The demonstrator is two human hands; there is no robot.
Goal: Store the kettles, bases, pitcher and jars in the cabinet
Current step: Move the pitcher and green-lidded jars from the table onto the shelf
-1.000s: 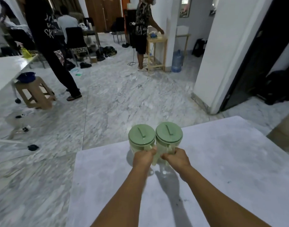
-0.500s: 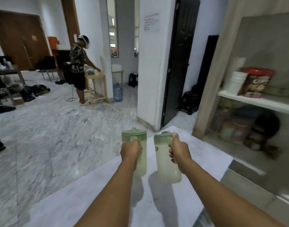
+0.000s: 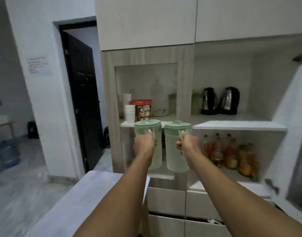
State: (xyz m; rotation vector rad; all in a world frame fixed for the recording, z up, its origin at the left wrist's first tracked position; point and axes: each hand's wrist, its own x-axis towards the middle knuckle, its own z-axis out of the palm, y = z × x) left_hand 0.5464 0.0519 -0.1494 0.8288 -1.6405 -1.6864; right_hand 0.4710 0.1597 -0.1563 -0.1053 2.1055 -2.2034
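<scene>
I hold two pale green lidded jars in the air in front of the cabinet (image 3: 239, 126). My left hand (image 3: 144, 145) grips the handle of the left jar (image 3: 147, 129). My right hand (image 3: 188, 144) grips the handle of the right jar (image 3: 176, 157). Both jars are upright and side by side, a little apart. On the cabinet's upper right shelf stand two steel-and-black kettles (image 3: 209, 100) (image 3: 230, 100) on their bases, with a green pitcher (image 3: 196, 102) to their left.
The left shelf holds stacked white cups (image 3: 129, 112) and a red-lidded cereal tub (image 3: 143, 110). Several bottles (image 3: 229, 151) fill the lower right shelf. An open cabinet door (image 3: 294, 151) hangs at right. A white table (image 3: 88, 199) lies below my arms; drawers (image 3: 167, 199) sit under the shelves.
The view has swung right from the room to face the cabinet. Both jars have come off the table and now hang higher, close to the shelves.
</scene>
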